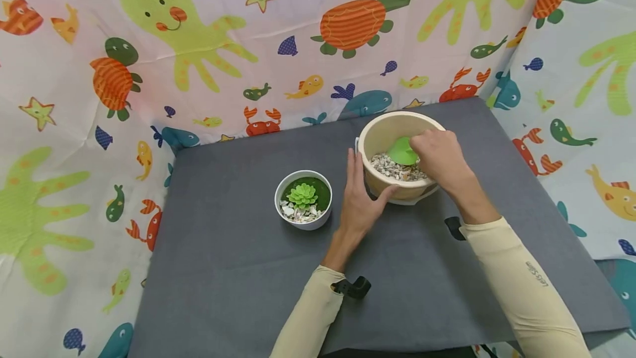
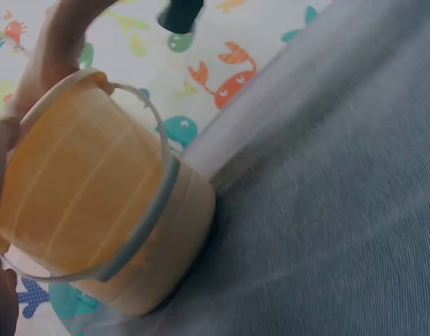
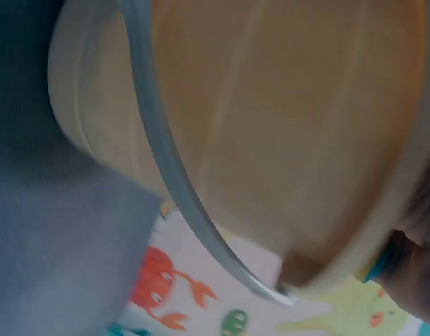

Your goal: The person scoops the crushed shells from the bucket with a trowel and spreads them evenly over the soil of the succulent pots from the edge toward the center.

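Observation:
A cream bucket (image 1: 370,140) stands at the back right of the table, partly filled with pale gravel (image 1: 392,168). Inside it my right hand (image 1: 439,156) grips a bright green scoop (image 1: 402,152), whose blade lies on the gravel and whose handle is hidden in the fist. My left hand (image 1: 358,195) rests against the bucket's left side, fingers straight and thumb spread along the front below the rim. The bucket's carrying handle (image 2: 141,231) hangs down its front in the left wrist view. In the right wrist view, the right hand (image 3: 418,245) appears at the rim.
Left of the left hand stands a white pot (image 1: 308,224) with a green succulent (image 1: 303,196), dark green moss and whitish stones. A grey cloth (image 1: 228,269) covers the table. Behind and beside it hangs a sea-animal printed curtain (image 1: 298,26).

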Tool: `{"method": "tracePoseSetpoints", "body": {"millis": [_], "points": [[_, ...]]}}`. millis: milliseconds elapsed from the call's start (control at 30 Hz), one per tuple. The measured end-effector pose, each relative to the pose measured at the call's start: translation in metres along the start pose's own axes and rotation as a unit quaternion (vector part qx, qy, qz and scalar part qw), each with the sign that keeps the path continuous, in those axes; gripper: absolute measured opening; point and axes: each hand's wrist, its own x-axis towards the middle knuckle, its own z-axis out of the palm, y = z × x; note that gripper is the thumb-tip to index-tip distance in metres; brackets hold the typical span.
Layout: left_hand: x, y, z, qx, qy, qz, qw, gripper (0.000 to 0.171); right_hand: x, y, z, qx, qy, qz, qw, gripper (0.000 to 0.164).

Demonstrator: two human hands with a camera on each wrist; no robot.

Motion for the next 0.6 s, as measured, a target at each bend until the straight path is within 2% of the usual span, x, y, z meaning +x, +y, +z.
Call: {"method": "tracePoseSetpoints", "body": {"millis": [67, 167, 300, 600], "points": [[0.002, 0.0, 0.003, -0.012, -0.015, -0.014, 0.9997, 0.105, 0.002, -0.002, 0.005, 0.009, 0.007, 0.006, 1.0, 0.031], [0.003, -0.001, 0.004, -0.023, -0.009, -0.02, 0.9995, 0.108, 0.006, -0.004, 0.009, 0.031, 0.01, 0.013, 0.999, 0.036], [0.004, -0.001, 0.003, -0.023, 0.002, -0.024, 0.9994, 0.108, 0.006, -0.004, 0.012, 0.078, 0.002, 0.027, 0.997, 0.03], [0.003, 0.001, 0.004, -0.018, -0.007, -0.028, 0.9994, 0.108, -0.004, 0.002, 0.01, 0.159, -0.017, 0.079, 0.984, 0.021]]}}
